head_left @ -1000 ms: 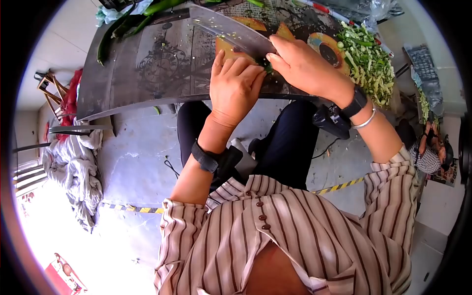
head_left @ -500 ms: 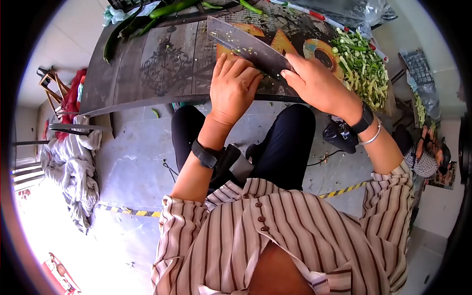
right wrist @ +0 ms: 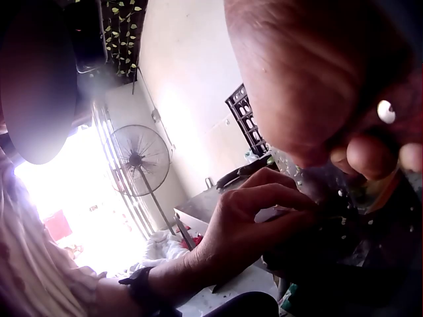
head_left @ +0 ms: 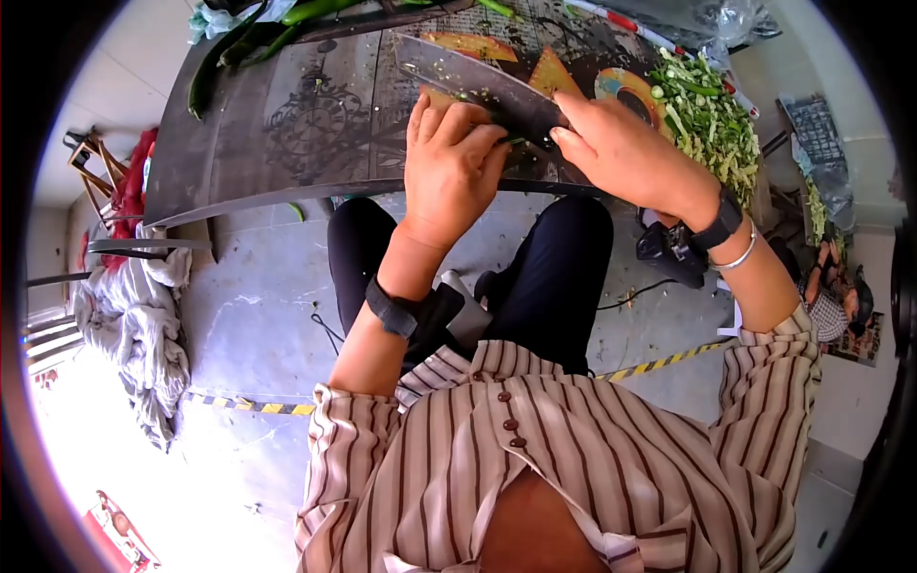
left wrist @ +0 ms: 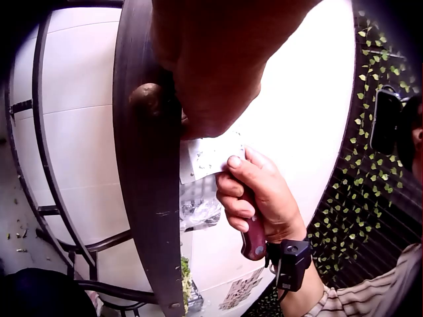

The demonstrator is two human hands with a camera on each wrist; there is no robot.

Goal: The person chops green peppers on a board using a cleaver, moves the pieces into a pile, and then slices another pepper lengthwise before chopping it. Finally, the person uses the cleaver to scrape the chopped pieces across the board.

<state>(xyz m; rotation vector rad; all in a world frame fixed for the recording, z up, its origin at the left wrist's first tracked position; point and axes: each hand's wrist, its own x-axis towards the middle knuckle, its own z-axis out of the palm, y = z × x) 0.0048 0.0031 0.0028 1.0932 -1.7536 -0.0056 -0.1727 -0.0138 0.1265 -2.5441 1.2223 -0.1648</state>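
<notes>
My right hand (head_left: pixel 626 153) grips a broad cleaver (head_left: pixel 478 84), its blade slanting across the table's near side and dotted with pale green bits. In the left wrist view, those fingers wrap the dark red handle (left wrist: pixel 254 232). Just beside the blade, my left hand (head_left: pixel 447 162) has bent fingers and pinches a green chili pepper (head_left: pixel 517 140) close over the table. Only a short end of the pepper shows; the hand hides the rest. To the right lies a heap of chopped green pepper (head_left: pixel 714 143).
Whole long green peppers (head_left: pixel 202 81) lie at the table's far left. A red and white stick (head_left: pixel 626 21) and clear plastic (head_left: pixel 735 24) are at the back right. The dark table's near edge (head_left: pixel 287 198) runs above my knees. A standing fan (right wrist: pixel 137 160) is beyond.
Compared with a second ago, the cleaver and my right hand are farther right and the blade sits lower in view. My left hand has stayed near the same spot, its fingers somewhat more bent.
</notes>
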